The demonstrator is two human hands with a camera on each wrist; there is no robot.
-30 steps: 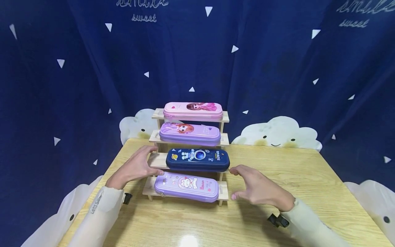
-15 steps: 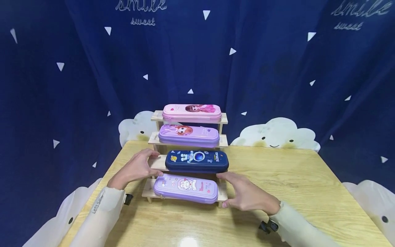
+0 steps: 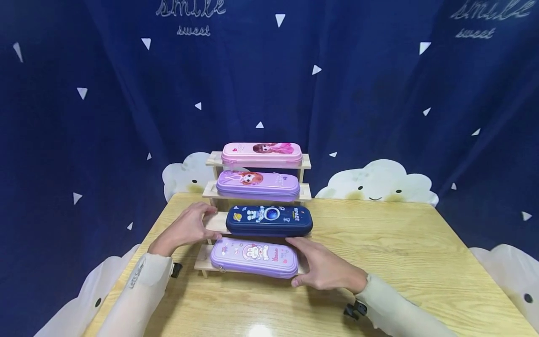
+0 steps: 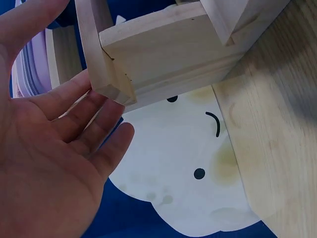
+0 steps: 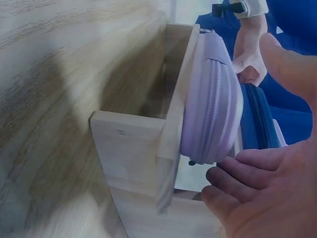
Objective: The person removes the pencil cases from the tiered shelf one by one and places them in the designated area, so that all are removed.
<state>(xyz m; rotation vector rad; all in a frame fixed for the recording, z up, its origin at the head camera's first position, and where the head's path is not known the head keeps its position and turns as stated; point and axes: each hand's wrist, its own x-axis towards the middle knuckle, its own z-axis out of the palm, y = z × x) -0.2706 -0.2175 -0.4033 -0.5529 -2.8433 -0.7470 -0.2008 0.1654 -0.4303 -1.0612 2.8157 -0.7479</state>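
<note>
A lilac pencil case (image 3: 254, 257) with a bunny print lies slightly askew on the lowest step of a wooden stand (image 3: 216, 223). My right hand (image 3: 326, 267) is at its right end, thumb in front and fingers behind. In the right wrist view those fingertips (image 5: 230, 171) are close beside the zipped end; contact is unclear. My left hand (image 3: 191, 227) is at the stand's left side, its thumb near the lilac case's far-left corner. In the left wrist view its fairly straight fingers (image 4: 94, 114) touch a shelf end. A navy space pencil case (image 3: 269, 221) sits one step up.
Higher steps carry a purple pencil case (image 3: 258, 186) and a pink pencil case (image 3: 261, 154). The stand is on a wooden table (image 3: 379, 243). Behind it hangs a dark blue curtain (image 3: 370, 103) with white triangles and cloud shapes.
My right hand has moved left, from beside the stand to the lilac case's right end. The left hand has hardly moved. The pencil cases keep their places.
</note>
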